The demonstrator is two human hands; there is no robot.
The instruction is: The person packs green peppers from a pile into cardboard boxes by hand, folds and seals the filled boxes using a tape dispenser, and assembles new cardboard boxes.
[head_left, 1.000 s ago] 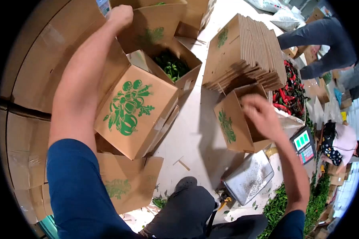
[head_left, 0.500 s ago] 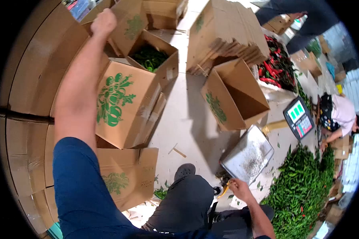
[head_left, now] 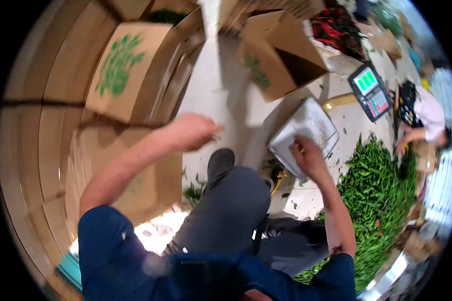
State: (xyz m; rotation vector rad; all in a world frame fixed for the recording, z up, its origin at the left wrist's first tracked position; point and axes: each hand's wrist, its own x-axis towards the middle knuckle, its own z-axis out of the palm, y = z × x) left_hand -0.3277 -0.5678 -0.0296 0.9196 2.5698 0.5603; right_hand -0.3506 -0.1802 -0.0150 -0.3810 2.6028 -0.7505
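Observation:
My left hand hangs over the floor beside the closed printed carton, its fingers curled together; whether they hold anything is too blurred to tell. Over the metal scale platform is my right hand, fingers bent and blurred. Above the platform, an open printed carton sits tilted in view. The scale's display shows lit green digits. A flattened or folded carton lies below my left forearm.
Stacked cartons line the left side. A large heap of green peppers covers the lower right, with a crouching person beyond it. Red peppers are at the top right. My knee and shoe are at centre.
My left hand has come down from the upper boxes to the middle. My right hand has moved from the open carton, past the scale's lower edge, to over the platform. The view has tilted downward.

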